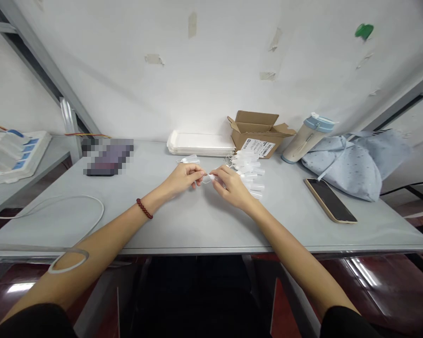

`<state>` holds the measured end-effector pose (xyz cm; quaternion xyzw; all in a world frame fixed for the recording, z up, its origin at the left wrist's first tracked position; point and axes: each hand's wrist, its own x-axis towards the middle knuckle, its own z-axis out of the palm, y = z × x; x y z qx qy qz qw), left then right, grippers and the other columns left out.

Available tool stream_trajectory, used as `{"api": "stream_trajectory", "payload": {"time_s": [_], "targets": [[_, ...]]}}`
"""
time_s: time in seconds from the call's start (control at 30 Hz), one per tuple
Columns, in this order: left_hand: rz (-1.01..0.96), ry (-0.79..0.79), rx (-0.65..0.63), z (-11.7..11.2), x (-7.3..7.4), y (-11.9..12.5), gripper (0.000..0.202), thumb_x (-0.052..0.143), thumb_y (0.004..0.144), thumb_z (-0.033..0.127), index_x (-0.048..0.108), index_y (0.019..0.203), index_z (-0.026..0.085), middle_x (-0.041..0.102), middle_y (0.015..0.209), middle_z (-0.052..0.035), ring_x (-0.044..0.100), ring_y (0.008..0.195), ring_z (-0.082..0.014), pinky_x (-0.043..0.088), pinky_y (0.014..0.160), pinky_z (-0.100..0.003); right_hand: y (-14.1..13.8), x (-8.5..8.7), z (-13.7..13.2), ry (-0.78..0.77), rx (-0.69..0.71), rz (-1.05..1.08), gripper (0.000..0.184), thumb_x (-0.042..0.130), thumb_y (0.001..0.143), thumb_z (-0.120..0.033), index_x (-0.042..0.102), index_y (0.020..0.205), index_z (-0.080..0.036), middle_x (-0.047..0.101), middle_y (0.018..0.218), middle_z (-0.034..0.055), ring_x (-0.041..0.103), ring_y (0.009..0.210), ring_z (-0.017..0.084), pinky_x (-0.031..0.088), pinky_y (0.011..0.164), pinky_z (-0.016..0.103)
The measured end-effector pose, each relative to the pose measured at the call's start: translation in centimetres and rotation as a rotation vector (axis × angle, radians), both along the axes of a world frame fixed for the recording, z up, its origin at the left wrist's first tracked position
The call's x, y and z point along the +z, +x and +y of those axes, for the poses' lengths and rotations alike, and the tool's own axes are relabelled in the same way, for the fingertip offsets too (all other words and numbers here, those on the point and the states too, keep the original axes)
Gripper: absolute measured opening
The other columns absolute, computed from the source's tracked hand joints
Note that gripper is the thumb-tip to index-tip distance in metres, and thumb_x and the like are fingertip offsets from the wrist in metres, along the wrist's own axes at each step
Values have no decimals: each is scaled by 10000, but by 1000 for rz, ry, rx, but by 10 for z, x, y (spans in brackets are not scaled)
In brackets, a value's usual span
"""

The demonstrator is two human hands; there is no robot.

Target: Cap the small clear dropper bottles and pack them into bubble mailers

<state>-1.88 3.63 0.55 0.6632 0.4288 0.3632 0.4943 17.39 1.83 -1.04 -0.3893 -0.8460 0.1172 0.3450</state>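
Lying nearest on the grey table, a white cable is looped at the left edge, and a dark bead bracelet is worn on the left wrist. Farther in, at the table's middle, the left hand and the right hand are held fingertip to fingertip, and a small clear plastic piece is pinched between them by both. A smartphone is laid face up well to the right. Just behind the right hand, a pile of clear plastic tubes is heaped. Against the wall, a stack of white trays, an open cardboard box and a tumbler are lined up.
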Motion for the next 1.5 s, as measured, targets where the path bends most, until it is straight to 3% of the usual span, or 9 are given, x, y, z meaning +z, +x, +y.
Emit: {"api": "stream_trajectory", "payload": {"time_s": [0.23, 0.53, 0.83, 1.07, 1.5], "targets": [[28, 15, 10, -2, -7, 5, 212, 618, 756, 359, 634, 754, 148, 589, 635, -1, 536, 529, -107, 457, 532, -252, -1, -6, 1, 4, -14, -12, 225, 459, 852, -150, 615, 1012, -171, 555, 910, 80, 549, 763, 196, 464, 711, 348], [35, 9, 8, -6, -4, 7, 175, 607, 770, 315, 633, 748, 143, 592, 642, 0, 540, 537, -103, 456, 532, -246, -2, -6, -1, 12, 3, -2, 181, 469, 856, -147, 598, 980, -171, 541, 904, 72, 537, 713, 165, 461, 677, 317], [39, -7, -12, -7, -4, 7, 169, 608, 763, 308, 635, 739, 143, 597, 651, -4, 540, 539, -101, 453, 526, -244, -3, -9, -1, 19, 26, -2, 207, 443, 874, -147, 597, 1012, -163, 534, 929, 85, 555, 797, 191, 471, 734, 338], [11, 17, -39, -4, -1, 3, 192, 647, 740, 326, 655, 791, 141, 601, 666, 0, 549, 578, -111, 455, 553, -251, -2, -3, 0, 54, 38, 34, 194, 463, 886, -181, 595, 1023, -143, 557, 928, 91, 558, 779, 183, 468, 725, 328], [-19, 102, -15, 2, 4, -3, 199, 650, 742, 337, 668, 704, 143, 609, 649, -8, 549, 590, -114, 464, 618, -262, 2, 10, 4, -17, 61, 37, 188, 464, 915, -207, 605, 1031, -162, 569, 958, 86, 560, 855, 190, 460, 760, 326]]}}
